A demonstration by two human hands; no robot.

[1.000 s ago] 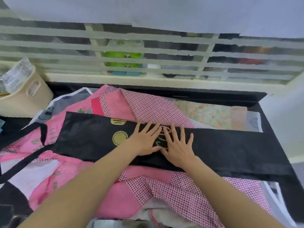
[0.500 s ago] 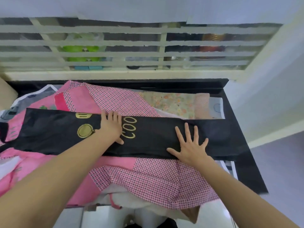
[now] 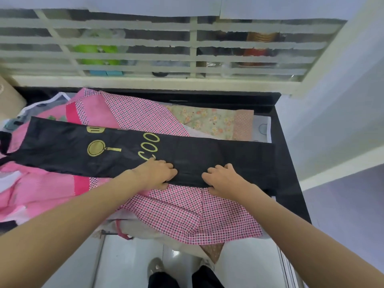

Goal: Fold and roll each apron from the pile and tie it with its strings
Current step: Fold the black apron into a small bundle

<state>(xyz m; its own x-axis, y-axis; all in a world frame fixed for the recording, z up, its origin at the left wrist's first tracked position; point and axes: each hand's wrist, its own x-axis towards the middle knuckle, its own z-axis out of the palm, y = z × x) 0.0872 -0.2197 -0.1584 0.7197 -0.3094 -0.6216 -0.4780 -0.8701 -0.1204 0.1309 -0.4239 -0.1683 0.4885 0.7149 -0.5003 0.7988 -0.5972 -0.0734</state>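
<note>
Your left hand sits at the near edge of the folded black apron, fingers curled over the top and thumb tucked under the hem, so it grips that edge. Your right hand does the same just beside it, knuckles up and fingers bent round the same near edge; a short stretch of black cloth lies between the two hands.

That apron is folded into a long band running left to right across the pile, with gold print on its left half: a frying pan, a spatula shape and the letters "COO". One of its black straps trails off at the far left.

Under it lies the pile of aprons: a pink one at the left, a pink checked apron hanging over the near edge toward you, and a floral one at the back right. All of it rests on a black table set against a window with white horizontal bars. Your feet show on the pale floor below.
</note>
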